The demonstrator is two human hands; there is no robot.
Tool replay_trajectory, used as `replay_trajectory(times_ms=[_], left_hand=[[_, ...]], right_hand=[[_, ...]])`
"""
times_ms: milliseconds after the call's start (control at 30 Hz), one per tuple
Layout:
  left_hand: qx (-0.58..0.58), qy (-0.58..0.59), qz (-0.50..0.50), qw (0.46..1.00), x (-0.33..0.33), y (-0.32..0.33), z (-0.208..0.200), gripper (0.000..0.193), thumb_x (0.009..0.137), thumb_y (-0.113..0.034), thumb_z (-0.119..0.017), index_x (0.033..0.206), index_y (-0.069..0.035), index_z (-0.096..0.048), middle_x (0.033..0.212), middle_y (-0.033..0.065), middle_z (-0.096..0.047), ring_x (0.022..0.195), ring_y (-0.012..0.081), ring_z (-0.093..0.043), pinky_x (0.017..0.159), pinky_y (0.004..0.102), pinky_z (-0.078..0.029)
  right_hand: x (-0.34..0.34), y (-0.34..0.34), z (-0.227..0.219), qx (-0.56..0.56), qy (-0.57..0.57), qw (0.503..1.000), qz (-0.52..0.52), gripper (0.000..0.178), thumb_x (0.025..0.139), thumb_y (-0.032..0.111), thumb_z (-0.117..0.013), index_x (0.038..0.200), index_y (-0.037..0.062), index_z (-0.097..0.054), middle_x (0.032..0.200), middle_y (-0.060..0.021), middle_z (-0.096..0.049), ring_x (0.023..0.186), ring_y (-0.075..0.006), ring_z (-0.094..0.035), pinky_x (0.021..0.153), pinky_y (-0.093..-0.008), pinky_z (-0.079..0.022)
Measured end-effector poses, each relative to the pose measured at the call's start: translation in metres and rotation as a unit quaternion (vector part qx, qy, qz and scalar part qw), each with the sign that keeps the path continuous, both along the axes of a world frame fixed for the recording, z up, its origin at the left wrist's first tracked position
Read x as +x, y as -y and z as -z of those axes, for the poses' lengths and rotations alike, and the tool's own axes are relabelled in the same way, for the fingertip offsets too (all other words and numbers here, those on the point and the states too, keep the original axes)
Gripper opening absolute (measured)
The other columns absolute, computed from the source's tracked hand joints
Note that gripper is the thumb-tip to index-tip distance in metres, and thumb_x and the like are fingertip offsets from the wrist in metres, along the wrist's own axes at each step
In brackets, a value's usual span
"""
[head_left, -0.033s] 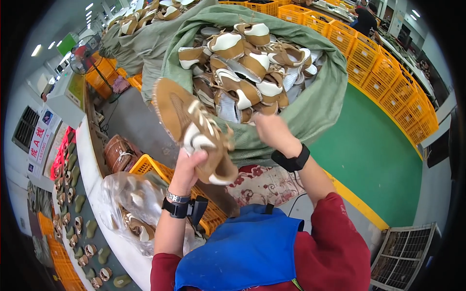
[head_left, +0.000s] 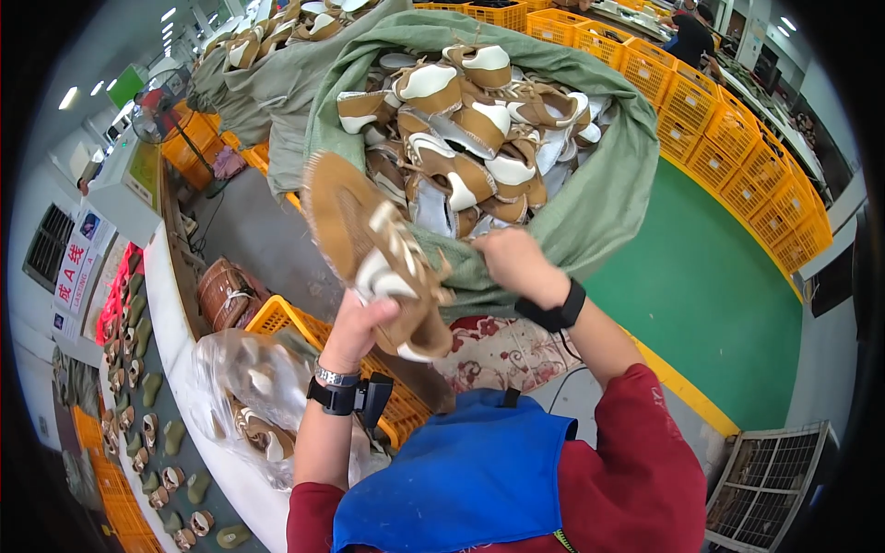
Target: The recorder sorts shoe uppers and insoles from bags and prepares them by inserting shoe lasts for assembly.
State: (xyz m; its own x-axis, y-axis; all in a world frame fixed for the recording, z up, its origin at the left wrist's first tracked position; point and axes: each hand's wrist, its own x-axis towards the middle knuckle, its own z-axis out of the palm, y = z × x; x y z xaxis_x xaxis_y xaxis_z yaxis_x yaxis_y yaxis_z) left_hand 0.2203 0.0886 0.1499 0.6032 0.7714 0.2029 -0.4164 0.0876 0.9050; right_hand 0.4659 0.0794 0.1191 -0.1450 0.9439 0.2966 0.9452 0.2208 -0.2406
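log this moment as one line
left hand: holds tan-and-white shoe upper | right hand: at near rim of green sack | sack: heaped with similar uppers

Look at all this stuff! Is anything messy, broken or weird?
I see nothing clearly broken or spilled. The brown-and-white shoes in the green sack just look messy because they're jumbled at different angles.

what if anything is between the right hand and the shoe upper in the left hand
Nothing visible blocks the space between the right hand and the brown and white shoe upper in the left hand. The near side of the green sack shows in that gap, seemingly behind or below it.
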Motion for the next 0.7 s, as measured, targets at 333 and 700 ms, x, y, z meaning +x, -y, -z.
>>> replay_trajectory(times_ms=[333,700], left_hand=[[0.514,-0.432,0.001,0.741,0.037,-0.012,0.021,0.054,0.058,-0.02,-0.075,0.102,-0.005,-0.048,0.136,0.0325,-0.028,0.087,0.0456,-0.059,0.076,0.0452,-0.051],[0.389,-0.496,-0.06,0.774,0.016,0.004,0.003,0.064,0.06,-0.026,-0.078,0.107,-0.002,-0.043,0.101,0.0193,-0.052,0.094,0.0401,-0.055,0.076,0.0428,-0.047]], right_hand=[[0.025,-0.043,0.001,-0.06,-0.116,0.97,-0.203,0.022,0.069,0.003,-0.055,0.086,0.0031,-0.069,0.078,-0.0167,-0.065,0.074,-0.0348,-0.063,0.068,-0.0403,-0.05],[-0.029,-0.114,-0.046,-0.002,0.159,0.961,-0.226,0.014,0.068,0.006,-0.056,0.077,0.0022,-0.066,0.076,-0.0201,-0.064,0.073,-0.0351,-0.064,0.063,-0.0421,-0.052]])
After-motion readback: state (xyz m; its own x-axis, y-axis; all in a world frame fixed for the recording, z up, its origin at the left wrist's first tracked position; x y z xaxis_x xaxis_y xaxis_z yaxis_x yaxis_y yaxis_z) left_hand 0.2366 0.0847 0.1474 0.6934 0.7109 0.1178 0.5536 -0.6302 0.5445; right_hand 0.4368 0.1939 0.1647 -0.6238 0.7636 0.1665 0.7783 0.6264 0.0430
